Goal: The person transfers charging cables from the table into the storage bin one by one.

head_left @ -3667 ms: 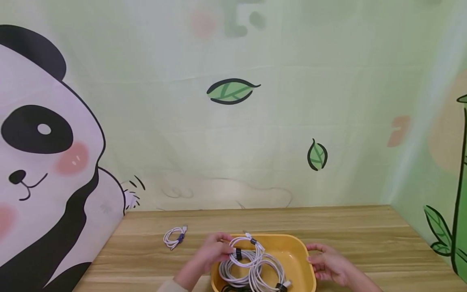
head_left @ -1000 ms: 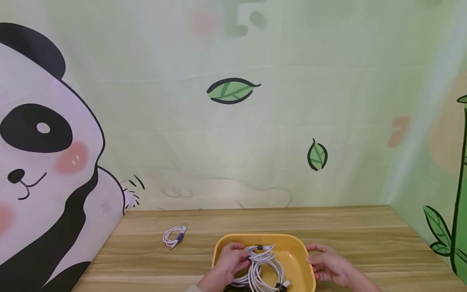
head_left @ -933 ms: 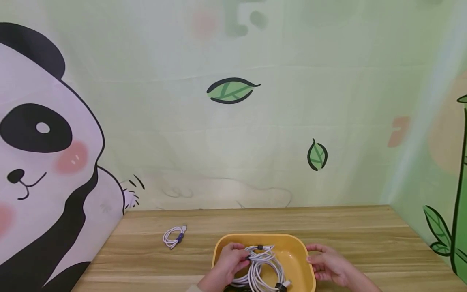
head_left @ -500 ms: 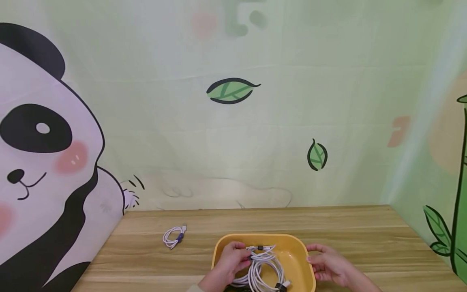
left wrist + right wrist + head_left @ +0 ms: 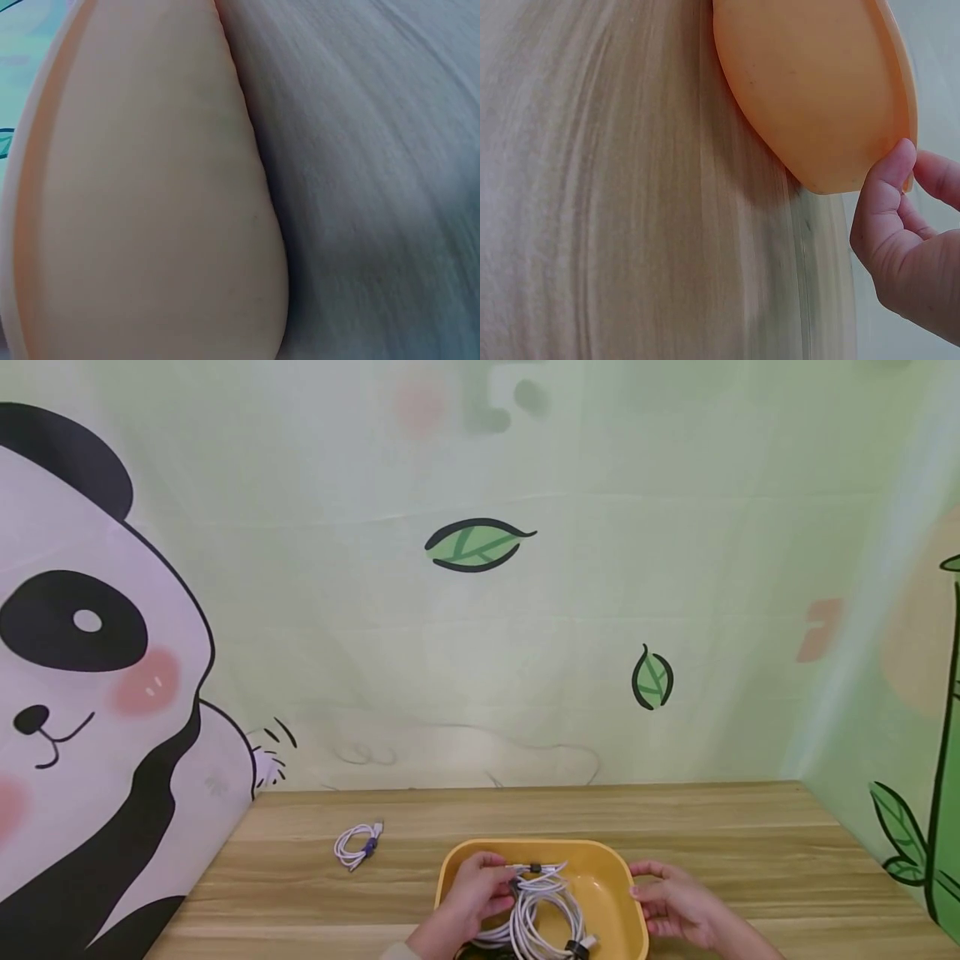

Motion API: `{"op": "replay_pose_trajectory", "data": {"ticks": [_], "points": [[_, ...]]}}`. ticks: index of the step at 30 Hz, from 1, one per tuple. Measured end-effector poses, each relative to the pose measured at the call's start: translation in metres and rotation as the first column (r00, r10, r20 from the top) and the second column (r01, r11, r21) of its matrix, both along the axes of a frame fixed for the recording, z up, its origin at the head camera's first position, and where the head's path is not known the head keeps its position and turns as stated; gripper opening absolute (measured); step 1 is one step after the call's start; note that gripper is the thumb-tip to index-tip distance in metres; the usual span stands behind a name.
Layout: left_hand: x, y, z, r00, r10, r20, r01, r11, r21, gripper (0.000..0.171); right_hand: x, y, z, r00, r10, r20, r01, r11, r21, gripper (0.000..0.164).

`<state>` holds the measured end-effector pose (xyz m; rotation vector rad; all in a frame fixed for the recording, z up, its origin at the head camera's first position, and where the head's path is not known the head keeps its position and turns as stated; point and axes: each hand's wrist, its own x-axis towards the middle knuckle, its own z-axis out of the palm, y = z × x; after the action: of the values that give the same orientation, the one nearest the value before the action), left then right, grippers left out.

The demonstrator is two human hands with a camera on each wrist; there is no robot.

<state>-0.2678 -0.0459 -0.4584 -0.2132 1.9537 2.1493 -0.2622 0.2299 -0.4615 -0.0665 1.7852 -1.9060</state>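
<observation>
A yellow plastic tub [image 5: 611,902] stands at the table's front edge in the head view, its near end cut off. My left hand [image 5: 472,897] reaches inside, thumb and fingers pinching at a coiled white cable [image 5: 543,910] near its dark tie. A smaller white cable coil [image 5: 551,870] with a black tie lies behind it. Part of a black cable [image 5: 480,953] shows below my wrist. My right hand [image 5: 678,906] holds the tub's right rim; the right wrist view shows its thumb and finger pinching the rim. The left wrist view does not show the left hand.
One white cable coil [image 5: 358,846] with a purple tie lies on the wooden table [image 5: 300,893], left of the tub. Behind the table hangs a pale green backdrop [image 5: 375,652] printed with a panda and leaves.
Since the oldest frame my left hand has moved right and deeper into the tub. The small coil it held up now lies on the other cables. The right hand has stayed put.
</observation>
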Motion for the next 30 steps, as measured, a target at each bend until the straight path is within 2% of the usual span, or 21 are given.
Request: {"op": "replay_pose_trajectory", "data": {"ticks": [17,30], "points": [[-0.004,-0.015,0.01,0.997,-0.074,-0.018,0.073,0.997,-0.033,0.032,-0.001,0.0,0.001,1.0,-0.004,-0.007,0.004,1.0,0.013,0.053],[-0.009,-0.034,0.024,0.992,-0.124,-0.024,0.124,0.992,-0.003,0.033,0.0,-0.001,0.001,1.0,-0.006,0.0,0.006,1.0,0.023,0.051]]}}
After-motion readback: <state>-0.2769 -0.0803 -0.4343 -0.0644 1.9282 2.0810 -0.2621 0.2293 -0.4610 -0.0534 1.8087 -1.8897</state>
